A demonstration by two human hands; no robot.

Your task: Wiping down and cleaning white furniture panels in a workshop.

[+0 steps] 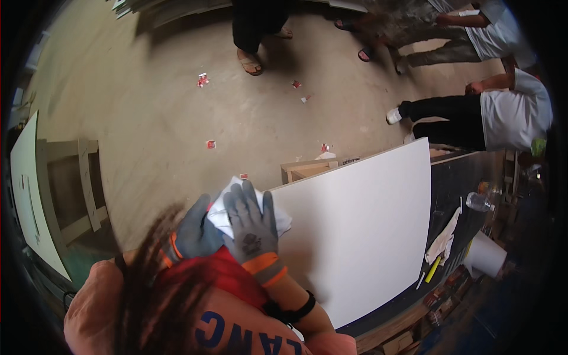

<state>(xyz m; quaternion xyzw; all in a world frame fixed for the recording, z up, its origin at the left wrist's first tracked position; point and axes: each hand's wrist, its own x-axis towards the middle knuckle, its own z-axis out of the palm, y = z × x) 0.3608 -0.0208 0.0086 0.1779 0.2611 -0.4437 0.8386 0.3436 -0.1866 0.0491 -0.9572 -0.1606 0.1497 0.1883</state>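
A folded white cloth (220,216) is between my two hands, in front of my body and beside the left end of a large white board (367,219). My left hand (198,229), in a grey glove with an orange cuff, holds the cloth from its left side; some of its fingers are hidden. Over the top of the cloth lies my right hand (253,228), gloved the same way, its fingers stretched out flat and slightly apart. A corner of the cloth sticks out past the right hand, close to the board's edge.
Right of the board, a dark tabletop (447,198) holds a clear plastic bottle (478,202), a pale rag (444,236) and a yellow tool (433,270). A white bucket (486,254) stands beyond. Wooden frames (83,177) are at left. Several people stand across the floor, among red scraps (211,144).
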